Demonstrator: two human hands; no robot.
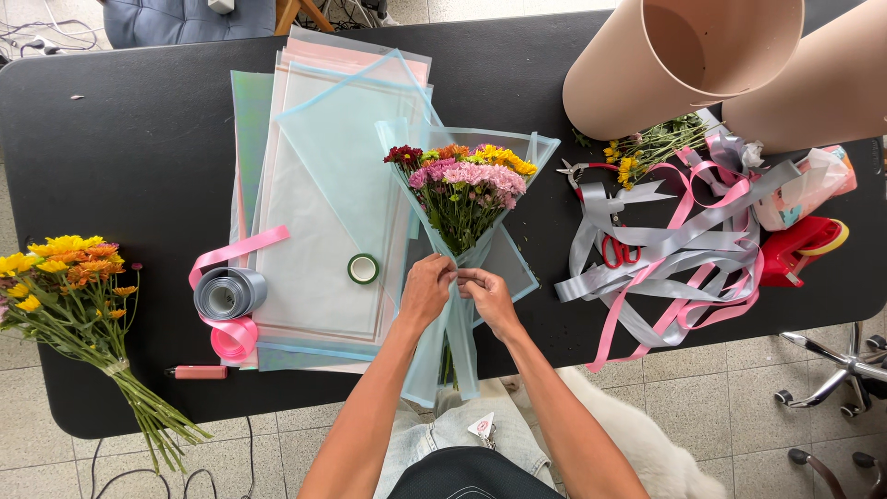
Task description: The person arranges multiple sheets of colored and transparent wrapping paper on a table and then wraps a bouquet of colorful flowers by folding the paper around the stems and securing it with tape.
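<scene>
A small bouquet of pink, orange, yellow and dark red flowers lies on the black table, wrapped in pale blue translucent paper. My left hand and my right hand meet at the narrow waist of the wrap, just below the blooms, pinching the paper around the stems. The wrap's lower end hangs over the table's near edge toward my lap.
A stack of pastel wrapping sheets lies left of the bouquet, with a green tape roll on it. Grey and pink ribbon rolls, loose yellow flowers, tangled ribbons, scissors, two beige paper rolls.
</scene>
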